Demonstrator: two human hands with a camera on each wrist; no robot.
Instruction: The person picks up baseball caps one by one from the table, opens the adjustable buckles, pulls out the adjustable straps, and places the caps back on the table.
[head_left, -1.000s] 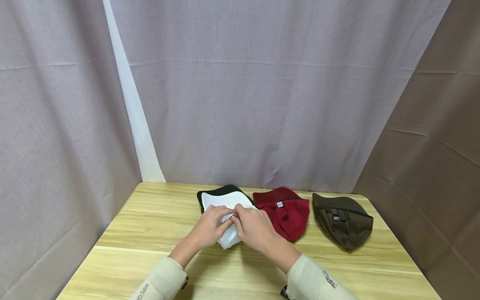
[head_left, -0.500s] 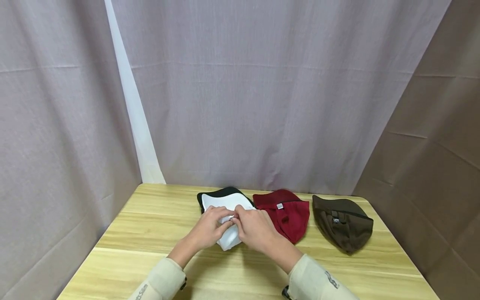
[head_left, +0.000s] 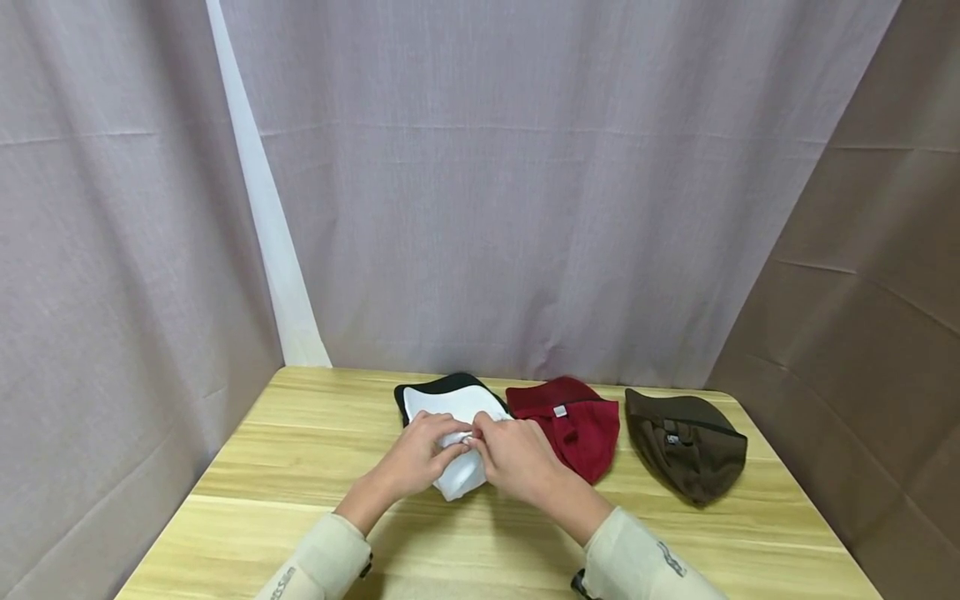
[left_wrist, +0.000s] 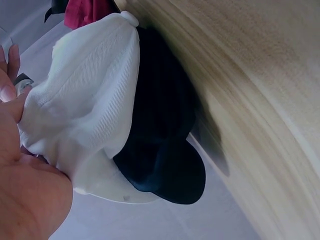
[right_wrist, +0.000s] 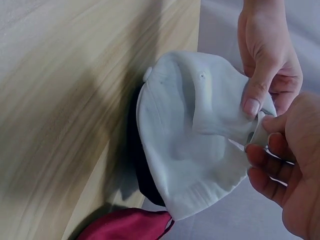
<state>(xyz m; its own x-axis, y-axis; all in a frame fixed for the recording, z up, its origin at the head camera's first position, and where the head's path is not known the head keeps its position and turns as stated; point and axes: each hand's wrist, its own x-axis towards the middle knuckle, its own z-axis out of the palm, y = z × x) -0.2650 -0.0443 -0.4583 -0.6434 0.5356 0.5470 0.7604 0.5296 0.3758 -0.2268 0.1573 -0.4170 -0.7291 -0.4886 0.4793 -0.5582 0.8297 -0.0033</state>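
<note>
A white baseball cap lies over a black cap, whose brim shows along the back and left. My left hand pinches the white cap's rear edge, thumb pressed on the cloth in the right wrist view. With thumb and fingertips, my right hand grips the end of the cap's back strap. Both sets of fingertips meet there and partly cover the closure. In the left wrist view a small metal buckle shows by the fingers. The white crown bulges toward me.
To the right of the hands lie a dark red cap and, farther right, a brown cap, both with brims toward the back. Everything rests on a wooden table. Grey curtains hang behind and beside it.
My right hand and forearm have shifted slightly to the right, while the left hand stays at the same spot. The caps have not visibly moved.
</note>
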